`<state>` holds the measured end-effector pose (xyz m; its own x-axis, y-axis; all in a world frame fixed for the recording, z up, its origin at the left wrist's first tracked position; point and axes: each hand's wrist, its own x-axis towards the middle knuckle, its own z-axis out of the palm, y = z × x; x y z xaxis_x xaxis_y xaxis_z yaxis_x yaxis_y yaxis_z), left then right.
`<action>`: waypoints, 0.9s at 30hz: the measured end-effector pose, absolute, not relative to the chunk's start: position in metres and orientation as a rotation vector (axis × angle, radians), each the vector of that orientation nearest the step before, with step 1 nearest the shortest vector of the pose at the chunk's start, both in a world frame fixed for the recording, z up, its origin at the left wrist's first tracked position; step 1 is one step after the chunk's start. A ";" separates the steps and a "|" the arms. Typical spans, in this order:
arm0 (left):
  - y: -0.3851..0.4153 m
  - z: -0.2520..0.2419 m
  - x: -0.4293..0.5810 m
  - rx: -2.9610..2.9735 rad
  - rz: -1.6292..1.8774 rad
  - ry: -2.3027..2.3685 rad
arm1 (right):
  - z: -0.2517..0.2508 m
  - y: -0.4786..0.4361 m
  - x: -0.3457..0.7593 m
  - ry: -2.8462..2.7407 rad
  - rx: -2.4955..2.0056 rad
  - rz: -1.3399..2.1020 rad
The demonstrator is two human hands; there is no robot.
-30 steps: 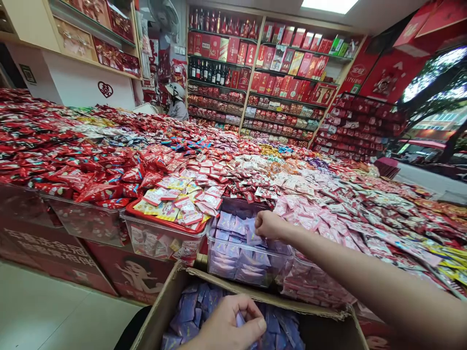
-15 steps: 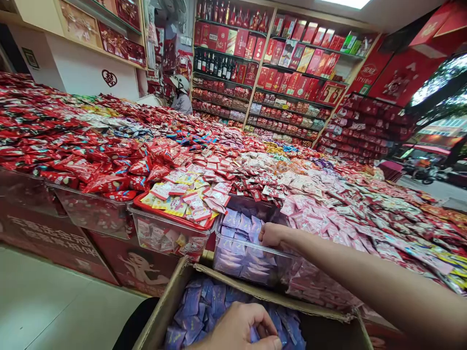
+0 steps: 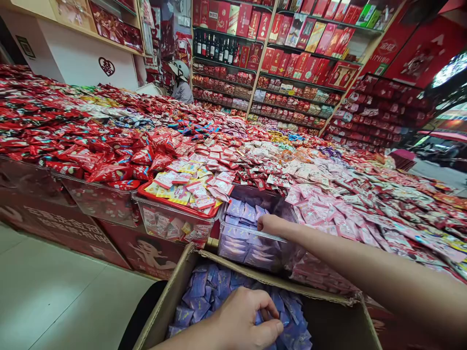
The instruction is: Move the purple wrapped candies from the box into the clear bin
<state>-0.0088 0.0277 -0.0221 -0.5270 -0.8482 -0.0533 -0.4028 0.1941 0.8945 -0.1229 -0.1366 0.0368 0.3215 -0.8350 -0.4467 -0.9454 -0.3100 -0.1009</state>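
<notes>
A clear plastic bin [image 3: 233, 253] holds purple candy packets [image 3: 242, 214] at the front of a big sweets display. My right hand [image 3: 270, 224] reaches into it, fingers curled down among the packets; what it holds is hidden. Below, an open cardboard box [image 3: 189, 272] is full of the same purple packets [image 3: 204, 291]. My left hand [image 3: 242, 321] is inside the box, its fingers pinched round some of them.
A red-rimmed clear bin [image 3: 171, 218] of pink and yellow packets stands left of the purple bin, with bins of red packets [image 3: 102, 170] beyond. Pink packets [image 3: 328, 209] lie to the right. Shelves of red boxes [image 3: 292, 53] fill the back wall; a person in a helmet [image 3: 180, 80] stands there.
The view has tilted down a little. My right hand has stayed in the purple bin, sinking slightly. My left hand has moved deeper among the packets in the box.
</notes>
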 end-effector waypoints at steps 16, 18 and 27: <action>0.027 -0.018 -0.008 1.164 -1.192 -2.116 | 0.037 -0.139 -0.121 1.316 -2.551 0.499; 0.027 -0.018 -0.008 1.165 -1.193 -2.129 | 0.039 -0.139 -0.121 1.318 -2.558 0.499; 0.011 -0.036 -0.008 1.129 -1.289 -2.285 | 0.043 -0.135 -0.115 1.334 -2.564 0.532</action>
